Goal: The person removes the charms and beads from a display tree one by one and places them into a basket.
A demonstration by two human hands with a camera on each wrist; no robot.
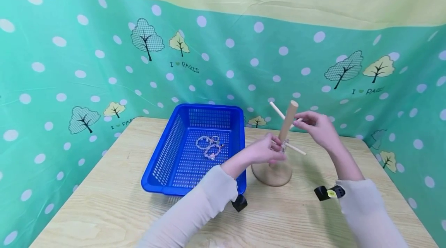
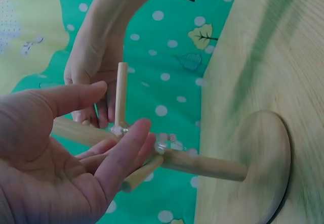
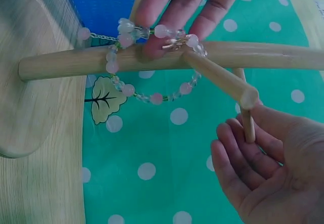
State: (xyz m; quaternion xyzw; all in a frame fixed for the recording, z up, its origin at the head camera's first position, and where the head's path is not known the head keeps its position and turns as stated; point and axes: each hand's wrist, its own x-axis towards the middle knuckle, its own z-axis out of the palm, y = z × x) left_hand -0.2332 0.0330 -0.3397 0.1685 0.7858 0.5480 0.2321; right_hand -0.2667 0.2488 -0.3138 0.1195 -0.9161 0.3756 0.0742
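A wooden stand (image 1: 289,121) with a round base and several thin pegs stands upright on the table. On one peg, close against the post, hangs a bracelet (image 3: 156,98) of pink and clear beads with a short chain. My left hand (image 1: 266,149) is beside it, thumb spread apart; in the right wrist view its fingertips touch the beads and post. My right hand (image 3: 273,168) pinches another wooden peg (image 3: 247,125) farther up the post between thumb and fingers. The left wrist view shows the bracelet partly hidden behind my left fingers.
A blue plastic basket (image 1: 150,180) sits left of the stand, close to it. Inside lie several bead bracelets (image 1: 212,151). The light wooden table (image 1: 104,197) backs onto a green dotted curtain (image 1: 216,54).
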